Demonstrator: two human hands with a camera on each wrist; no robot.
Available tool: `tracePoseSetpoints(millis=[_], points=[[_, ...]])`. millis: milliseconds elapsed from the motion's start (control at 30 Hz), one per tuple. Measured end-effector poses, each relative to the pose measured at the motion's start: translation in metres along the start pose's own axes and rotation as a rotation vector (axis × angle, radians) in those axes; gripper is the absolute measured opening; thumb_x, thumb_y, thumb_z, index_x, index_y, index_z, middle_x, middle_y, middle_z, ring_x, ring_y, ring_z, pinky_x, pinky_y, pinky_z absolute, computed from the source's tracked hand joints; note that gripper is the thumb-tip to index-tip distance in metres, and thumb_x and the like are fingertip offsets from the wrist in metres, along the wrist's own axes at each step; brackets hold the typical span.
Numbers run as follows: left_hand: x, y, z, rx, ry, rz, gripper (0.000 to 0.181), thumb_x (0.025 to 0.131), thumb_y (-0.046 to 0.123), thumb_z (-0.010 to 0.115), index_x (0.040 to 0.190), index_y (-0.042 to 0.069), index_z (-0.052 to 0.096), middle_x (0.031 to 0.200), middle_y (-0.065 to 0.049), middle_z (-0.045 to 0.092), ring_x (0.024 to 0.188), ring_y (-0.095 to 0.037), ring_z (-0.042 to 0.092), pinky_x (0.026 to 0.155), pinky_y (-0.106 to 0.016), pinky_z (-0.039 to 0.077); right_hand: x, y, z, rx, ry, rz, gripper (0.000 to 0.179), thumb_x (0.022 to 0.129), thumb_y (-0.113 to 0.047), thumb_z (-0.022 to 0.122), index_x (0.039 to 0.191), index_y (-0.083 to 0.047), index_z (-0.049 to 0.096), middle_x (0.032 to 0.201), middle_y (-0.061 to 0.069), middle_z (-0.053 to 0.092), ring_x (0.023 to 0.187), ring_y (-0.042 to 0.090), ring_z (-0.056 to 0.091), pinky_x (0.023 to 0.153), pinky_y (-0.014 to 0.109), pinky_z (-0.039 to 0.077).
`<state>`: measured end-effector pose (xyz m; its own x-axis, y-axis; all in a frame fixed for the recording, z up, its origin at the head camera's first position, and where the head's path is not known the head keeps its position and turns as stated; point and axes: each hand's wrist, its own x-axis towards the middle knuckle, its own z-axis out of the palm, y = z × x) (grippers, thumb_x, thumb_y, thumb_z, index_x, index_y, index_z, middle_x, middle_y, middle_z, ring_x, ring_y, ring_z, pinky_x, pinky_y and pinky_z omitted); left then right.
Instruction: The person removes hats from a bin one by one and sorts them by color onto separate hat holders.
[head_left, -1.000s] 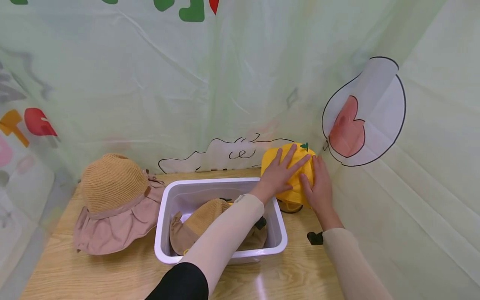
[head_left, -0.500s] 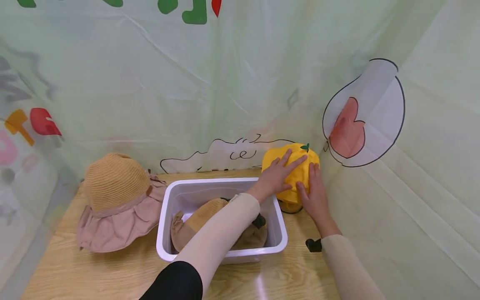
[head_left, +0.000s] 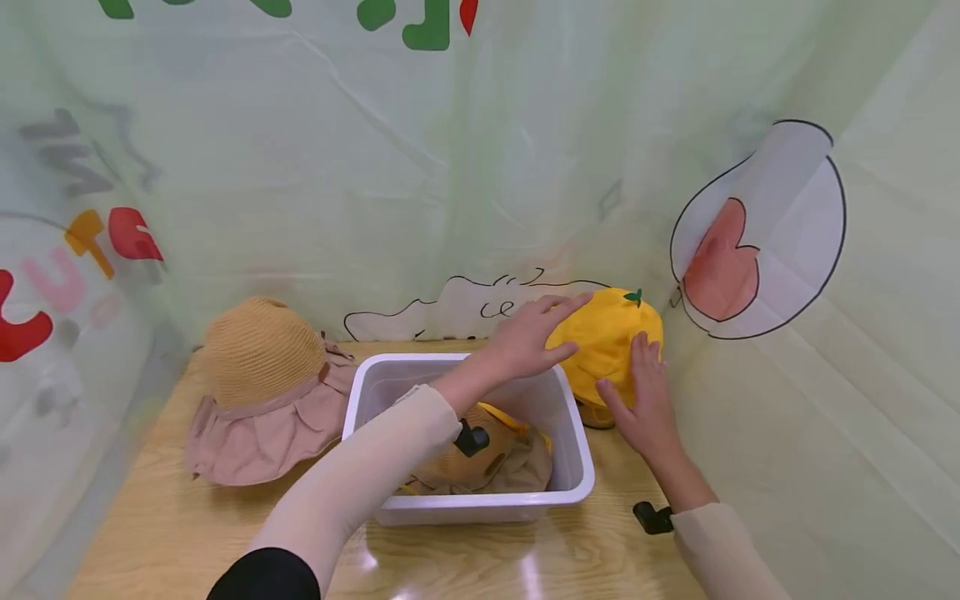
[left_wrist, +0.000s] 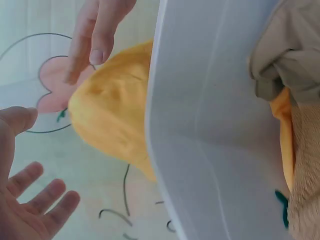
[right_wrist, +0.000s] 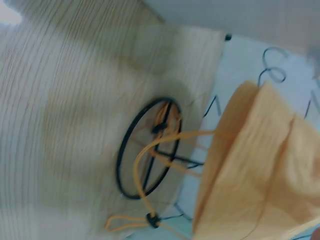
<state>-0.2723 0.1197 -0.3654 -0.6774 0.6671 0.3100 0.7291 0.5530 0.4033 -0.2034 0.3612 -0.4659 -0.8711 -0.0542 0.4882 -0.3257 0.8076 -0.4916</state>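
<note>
A yellow cloth hat [head_left: 600,346] with a green leaf on top sits over a black wire stand [right_wrist: 120,165] at the back right; its yellow cord dangles below. My left hand [head_left: 528,337] is beside the hat's left side, fingers extended and holding nothing. In the left wrist view, a gap shows between that hand [left_wrist: 35,200] and the hat [left_wrist: 112,107]. At the hat's right front, my right hand [head_left: 648,408] has straight fingers overlapping the cloth in the head view, thumb spread away.
A white plastic bin [head_left: 495,501] in the middle holds a straw hat [head_left: 468,462] with a brown brim and some yellow cloth. Left of it, another straw hat [head_left: 262,358] with a pink brim stands on the wooden table [head_left: 165,517]. Printed curtains hang behind and at both sides.
My left hand has drawn off the yellow hat toward the left. The right hand stays at the hat's right front, slightly lower. The head view has turned a little left.
</note>
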Motion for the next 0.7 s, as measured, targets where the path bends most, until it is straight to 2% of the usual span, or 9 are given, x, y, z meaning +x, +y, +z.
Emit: tracePoseSetpoints(millis=[200,333,467,700], points=[[-0.035,-0.007,-0.024,0.028,0.004,0.010,0.068,0.099,0.040,0.059,0.159,0.030,0.028,0.150,-0.002,0.049,0.131,-0.021,0.052,0.106,-0.041,0.046,-0.005,-0.025,0.002,0.052,-0.081,-0.049,0.088,0.097,-0.032,0.063,0.160,-0.007,0.008,0.167,0.016,0.008,0.153,0.039,0.002,0.122,0.057,0.001],[-0.055,-0.012,-0.032,0.030,0.000,0.027,0.066,0.099,0.041,0.059,0.158,0.030,0.031,0.152,-0.001,0.047,0.136,-0.021,0.048,0.110,-0.039,0.042,-0.009,-0.035,0.003,0.066,-0.120,-0.090,0.093,0.093,-0.029,0.068,0.161,-0.010,0.008,0.166,0.021,0.010,0.152,0.044,0.004,0.121,0.060,0.004],[-0.074,-0.017,-0.038,0.016,0.016,0.042,0.065,0.098,0.039,0.061,0.156,0.028,0.034,0.150,-0.001,0.050,0.135,-0.020,0.049,0.111,-0.038,0.041,-0.015,-0.045,0.005,0.078,-0.173,-0.114,0.097,0.092,-0.027,0.070,0.161,-0.015,0.005,0.166,0.019,0.008,0.151,0.047,0.004,0.120,0.063,0.004],[-0.102,-0.020,-0.045,0.029,-0.015,-0.023,0.063,0.098,0.042,0.060,0.155,0.034,0.035,0.147,0.001,0.052,0.132,-0.019,0.050,0.106,-0.042,0.046,-0.023,-0.060,0.005,0.071,-0.257,-0.113,0.097,0.092,-0.030,0.070,0.162,-0.018,0.004,0.168,0.007,0.005,0.151,0.046,0.004,0.120,0.063,0.003]])
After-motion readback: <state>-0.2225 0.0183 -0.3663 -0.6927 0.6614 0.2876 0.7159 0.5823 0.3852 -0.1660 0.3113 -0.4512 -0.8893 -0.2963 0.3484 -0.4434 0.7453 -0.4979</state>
